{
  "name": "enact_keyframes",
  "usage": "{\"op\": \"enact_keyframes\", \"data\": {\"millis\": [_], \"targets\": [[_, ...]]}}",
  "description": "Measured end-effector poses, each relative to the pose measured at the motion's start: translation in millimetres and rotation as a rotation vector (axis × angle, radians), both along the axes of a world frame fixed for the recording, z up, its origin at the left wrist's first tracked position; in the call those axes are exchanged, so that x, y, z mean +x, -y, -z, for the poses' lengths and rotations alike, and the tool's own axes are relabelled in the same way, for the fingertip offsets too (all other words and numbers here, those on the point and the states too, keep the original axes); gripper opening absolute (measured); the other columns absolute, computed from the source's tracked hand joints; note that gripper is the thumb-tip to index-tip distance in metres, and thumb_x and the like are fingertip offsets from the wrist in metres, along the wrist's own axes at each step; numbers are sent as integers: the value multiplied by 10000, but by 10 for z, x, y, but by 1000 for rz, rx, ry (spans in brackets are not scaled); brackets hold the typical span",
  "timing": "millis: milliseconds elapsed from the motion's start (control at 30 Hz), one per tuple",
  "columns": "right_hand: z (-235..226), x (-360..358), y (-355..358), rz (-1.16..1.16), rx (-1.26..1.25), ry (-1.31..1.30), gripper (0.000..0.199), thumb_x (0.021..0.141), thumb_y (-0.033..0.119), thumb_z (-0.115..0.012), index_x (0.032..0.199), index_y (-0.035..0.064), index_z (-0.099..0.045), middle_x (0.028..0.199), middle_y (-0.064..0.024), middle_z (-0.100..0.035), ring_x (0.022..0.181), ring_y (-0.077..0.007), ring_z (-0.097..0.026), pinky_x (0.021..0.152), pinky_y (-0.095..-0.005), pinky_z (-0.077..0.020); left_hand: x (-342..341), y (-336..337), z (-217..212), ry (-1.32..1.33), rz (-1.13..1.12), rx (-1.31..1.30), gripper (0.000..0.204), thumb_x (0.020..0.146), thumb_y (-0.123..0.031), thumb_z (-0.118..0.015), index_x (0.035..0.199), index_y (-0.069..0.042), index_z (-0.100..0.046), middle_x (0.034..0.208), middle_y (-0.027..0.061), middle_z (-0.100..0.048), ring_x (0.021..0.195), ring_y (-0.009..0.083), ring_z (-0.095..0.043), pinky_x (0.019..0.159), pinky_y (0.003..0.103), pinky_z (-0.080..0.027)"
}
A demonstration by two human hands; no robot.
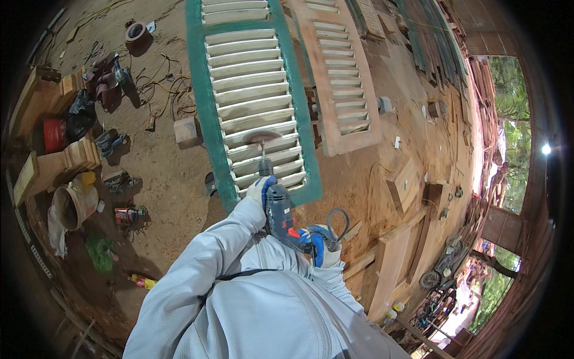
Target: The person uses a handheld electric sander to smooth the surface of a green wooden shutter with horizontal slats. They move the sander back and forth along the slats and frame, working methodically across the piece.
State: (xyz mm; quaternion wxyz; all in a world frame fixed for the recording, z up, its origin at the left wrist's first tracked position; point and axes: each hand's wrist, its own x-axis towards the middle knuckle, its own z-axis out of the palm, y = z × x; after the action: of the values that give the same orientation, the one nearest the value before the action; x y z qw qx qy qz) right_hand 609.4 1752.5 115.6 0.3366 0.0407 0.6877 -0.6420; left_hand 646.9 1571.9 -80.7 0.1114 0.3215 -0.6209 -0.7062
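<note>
1. Nearest the camera is the wearer's pale grey long-sleeved jacket (269, 317), its sleeves reaching forward.
2. The right hand (326, 246), in a blue-and-white glove, is closed around the rear handle of a dark blue power drill with red parts (278, 209); whether a finger presses the trigger cannot be told. A black looped cable (345, 220) rises beside this hand.
3. The left hand (259, 191), gloved alike, is wrapped around the drill's front, behind the chuck.
4. Ahead of the chuck, a round brownish disc (263, 136) lies over the lower slats; firm contact is unclear. The step in hand looks like sanding the slats.
5. Beneath it, the green-framed louvred wooden shutter with whitish slats (254, 99) stretches away from the wearer. Another pass would call for both grips steady, light pressure, and the disc kept flat to avoid gouging slat edges.
6. Just right of it is a bare, pinkish-brown louvred shutter (350, 78).
7. Farther off, long dark boards (421, 36) lie stacked.
</note>
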Motion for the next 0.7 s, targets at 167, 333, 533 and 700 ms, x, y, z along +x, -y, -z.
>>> {"op": "enact_keyframes", "data": {"millis": [167, 333, 533, 700], "targets": [[60, 71, -7, -88, -49, 93, 235, 905, -7, -610, 1132, -66, -625, 1007, -179, -703, 923, -253, -693, 845, -366, -557, 317, 46, 263, 81, 79, -81, 240, 947, -216, -544, 1124, -101, -657, 1068, 129, -686, 966, 255, -658, 883, 364, -503], [-19, 35, 14, 8, -128, 69, 299, 927, 63, -609, 1178, -96, -582, 1021, -196, -693, 906, -257, -688, 858, -354, -550, 139, 169, -144, -5, -7, 54, 207, 928, -95, -528, 1108, -93, -630, 1076, 129, -663, 1028, 283, -637, 925, 356, -493], [-223, -190, 425, -136, 39, -40, 354, 989, 143, -539, 1236, -110, -527, 1109, -218, -660, 987, -299, -679, 900, -384, -538, -22, 348, -75, -110, -115, 211, 171, 936, -159, -554, 1021, -54, -658, 991, 99, -674, 870, 195, -644, 783, 323, -514], [-108, 27, 496, -28, -66, 11, 212, 948, 66, -618, 1121, -56, -618, 909, -156, -698, 890, -268, -707, 916, -426, -559, 119, 435, 41, -24, -226, 278, 183, 942, -234, -596, 949, -76, -689, 874, 58, -680, 754, 153, -638, 715, 314, -514]]}}
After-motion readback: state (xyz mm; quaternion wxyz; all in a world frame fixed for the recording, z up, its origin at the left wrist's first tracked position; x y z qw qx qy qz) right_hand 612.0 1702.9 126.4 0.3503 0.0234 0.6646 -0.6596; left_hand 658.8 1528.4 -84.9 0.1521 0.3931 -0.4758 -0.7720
